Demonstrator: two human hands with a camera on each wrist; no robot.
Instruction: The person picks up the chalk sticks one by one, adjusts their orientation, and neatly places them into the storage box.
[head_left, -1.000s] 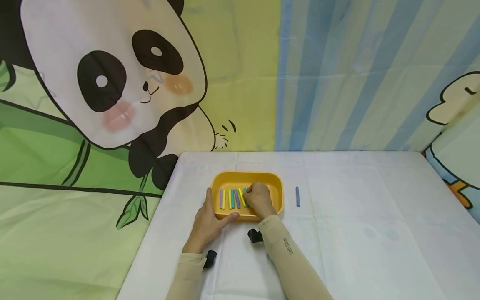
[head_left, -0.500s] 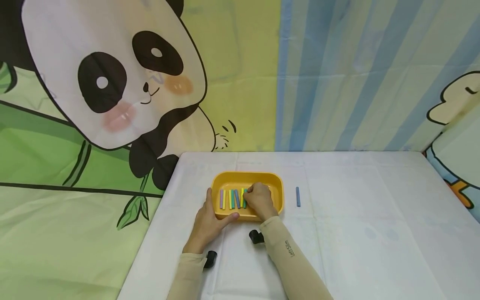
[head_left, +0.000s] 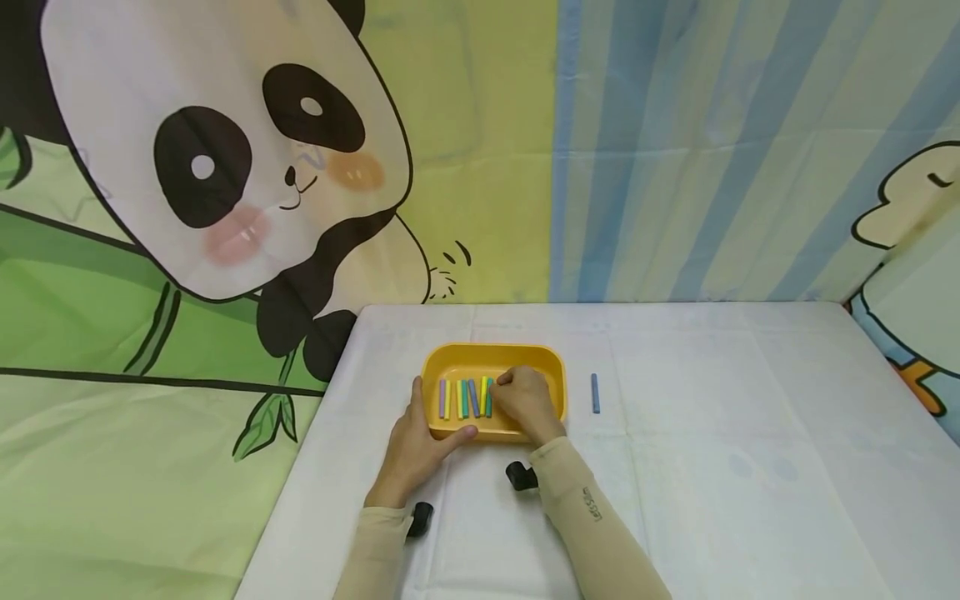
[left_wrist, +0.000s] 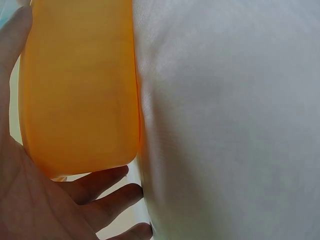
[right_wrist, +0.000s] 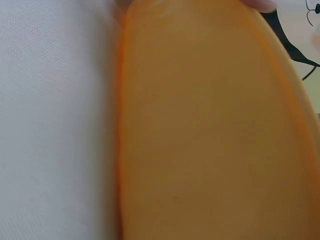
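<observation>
The right hand (head_left: 527, 402) sits inside the shallow yellow plastic tray (head_left: 547, 360), at about three o'clock from the row of short coloured chalk sticks (head_left: 465, 397). Compared with a second ago, the yellow stick and the teal stick at the right end of the row, which leaned askew under the fingers, now lie straight and parallel with the others. The hand has slid slightly toward three o'clock and its forearm has swung that way too, so the end sticks show more fully. Its fingers are curled, fingertips touching or just beside the last teal stick; whether they pinch it cannot be told from the head view, and the right wrist view shows only the tray's orange-yellow wall and white cloth.

The left hand (head_left: 417, 443) has not moved: it braces the tray's corner at seven o'clock, thumb along the near rim and straight fingers against the left wall, as the left wrist view confirms.

One blue-grey chalk stick (head_left: 595, 392) lies alone on the white cloth-covered table (head_left: 720, 467), well apart from the tray at three o'clock.

By my reading, the row in the tray is now tidy, and only the lone stick remains outside it.
</observation>
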